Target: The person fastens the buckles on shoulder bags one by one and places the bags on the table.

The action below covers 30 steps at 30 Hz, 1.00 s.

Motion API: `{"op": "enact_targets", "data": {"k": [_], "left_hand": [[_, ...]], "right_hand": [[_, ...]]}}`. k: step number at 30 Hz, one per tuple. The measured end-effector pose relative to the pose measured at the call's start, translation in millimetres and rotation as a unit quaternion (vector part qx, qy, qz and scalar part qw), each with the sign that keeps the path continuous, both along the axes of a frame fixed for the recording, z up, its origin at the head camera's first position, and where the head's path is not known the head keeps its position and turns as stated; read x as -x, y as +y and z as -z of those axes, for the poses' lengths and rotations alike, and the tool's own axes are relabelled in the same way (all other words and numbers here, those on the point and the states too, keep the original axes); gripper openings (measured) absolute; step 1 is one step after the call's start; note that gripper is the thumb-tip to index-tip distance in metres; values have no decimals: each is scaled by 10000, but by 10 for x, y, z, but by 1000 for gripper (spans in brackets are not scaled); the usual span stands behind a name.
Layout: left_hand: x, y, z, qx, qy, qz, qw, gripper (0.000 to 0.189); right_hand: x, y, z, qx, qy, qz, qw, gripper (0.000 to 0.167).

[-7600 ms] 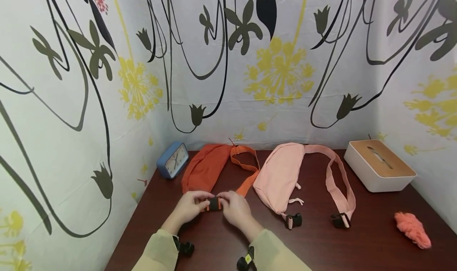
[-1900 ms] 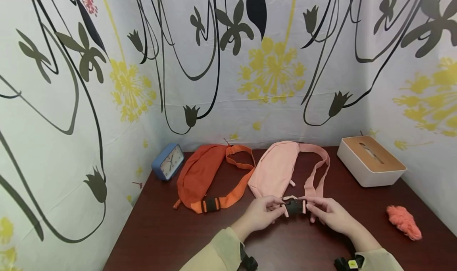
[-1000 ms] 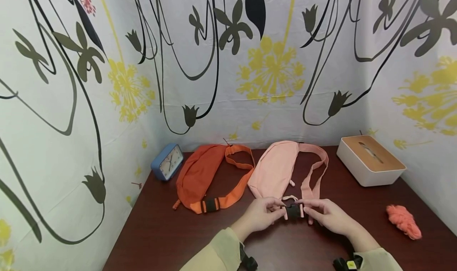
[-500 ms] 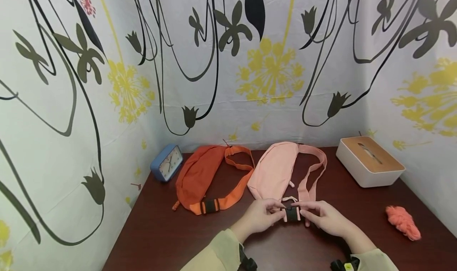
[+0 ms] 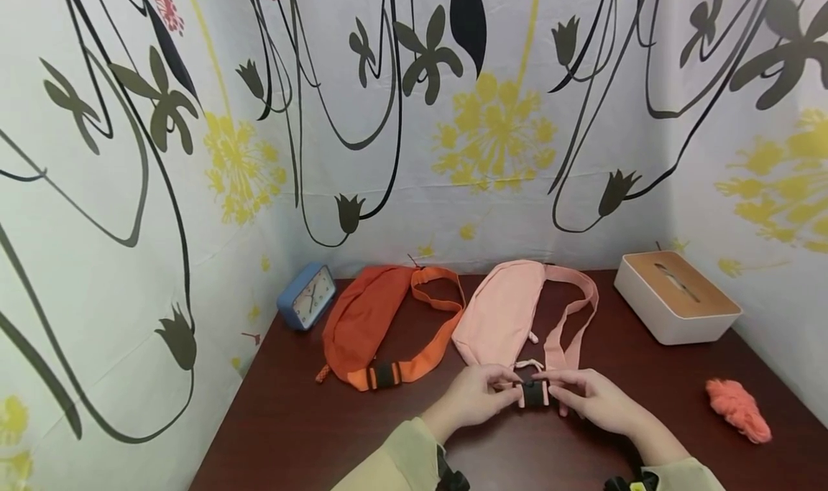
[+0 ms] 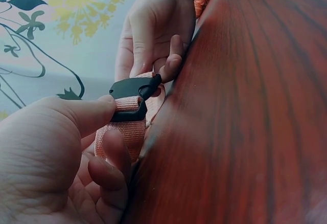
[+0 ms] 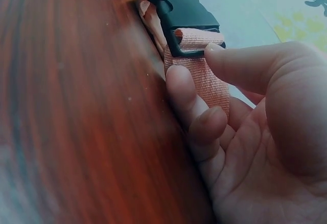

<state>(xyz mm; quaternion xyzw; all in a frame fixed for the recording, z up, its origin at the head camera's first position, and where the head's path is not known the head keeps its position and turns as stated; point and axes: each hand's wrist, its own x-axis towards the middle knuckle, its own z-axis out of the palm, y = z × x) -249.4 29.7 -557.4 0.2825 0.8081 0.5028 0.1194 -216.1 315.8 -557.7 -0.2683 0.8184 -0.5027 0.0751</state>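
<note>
A black side-release buckle (image 5: 534, 393), its two halves joined, sits on the strap of a pink waist bag (image 5: 503, 305). My left hand (image 5: 475, 397) pinches the buckle's left end; its thumb presses the buckle's edge in the left wrist view, by the folded pink webbing (image 6: 122, 137). From the other side my right hand (image 5: 591, 399) pinches the right end, thumb on the frame of the buckle and fingers behind the strap (image 7: 204, 75). The buckle is held close over the table near the bag's lower end.
Left of the pink bag lies an orange waist bag (image 5: 369, 318) with its black buckle (image 5: 384, 376) fastened. A blue clock (image 5: 307, 297) stands at the back left. On the right are a white tissue box (image 5: 675, 297) with a wooden lid and a coral yarn bundle (image 5: 739, 410).
Both hands have gone from the orange bag's buckle to the pink bag's. Over the last second they and the pink buckle have moved slightly nearer; the pink strap's loop has narrowed.
</note>
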Motion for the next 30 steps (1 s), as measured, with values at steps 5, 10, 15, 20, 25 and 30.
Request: {"op": "enact_targets", "data": {"k": [5,10,15,20,25,30], "left_hand": [[7,-7,13,-7,-7,11,10000,19],[12,-19,32,-23,-47,-4,10000,18],[25,-22,39,-58,-30,-27,10000,17],[45,-43,20,-190,-246,88,9995,19],[88,-139,-27,-279,-595,416,9970,27],[149,-308,-179,77,-119,524,9985,37]], "right_hand": [[7,1,-3,-10,-150,-2,9999,34],[24,-3,5,-24,-173,-16,9998,34],[48,-5,5,-1,-111,-59,9999,33],[70,-7,16,15,-143,-83,9999,34],[55,-9,13,39,-250,-168,9995,36],[16,36,-53,-60,45,-36,10000,36]]}}
